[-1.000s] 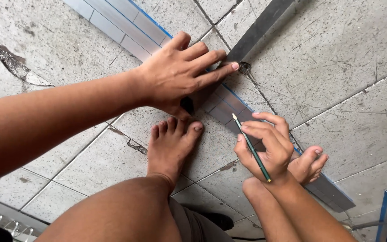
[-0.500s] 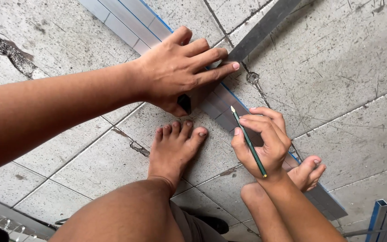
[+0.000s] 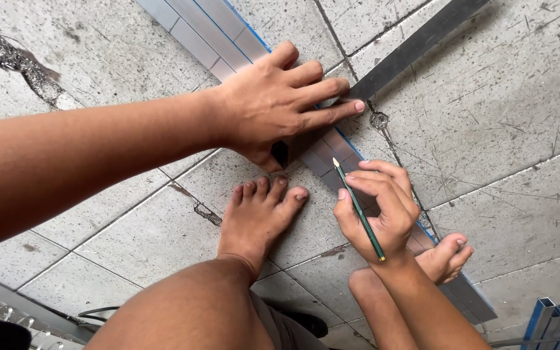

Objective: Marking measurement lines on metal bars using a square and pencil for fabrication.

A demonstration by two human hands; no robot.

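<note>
A long grey metal profile strip [image 3: 205,32] with a blue edge lies diagonally across the tiled floor. A dark flat metal ruler bar [image 3: 416,45] crosses it from the upper right. My left hand [image 3: 280,104] presses flat on the spot where the two meet, fingers spread towards the right. My right hand [image 3: 377,210] holds a green pencil [image 3: 358,209] just below, its tip pointing up at the strip beside my left hand. My two bare feet rest on the floor, one [image 3: 257,217] left of the strip, the other [image 3: 445,256] on it.
The floor is grey concrete tiles with cracks and a dark broken patch [image 3: 14,61] at upper left. More blue-grey metal profiles [image 3: 555,317] lie at the lower right corner. A metal rail [image 3: 8,311] and a dark cable [image 3: 102,314] run along the lower left.
The view has shifted slightly. My right hand with the pencil has moved a little up along the strip, closer to my left hand, which stays pressed down.
</note>
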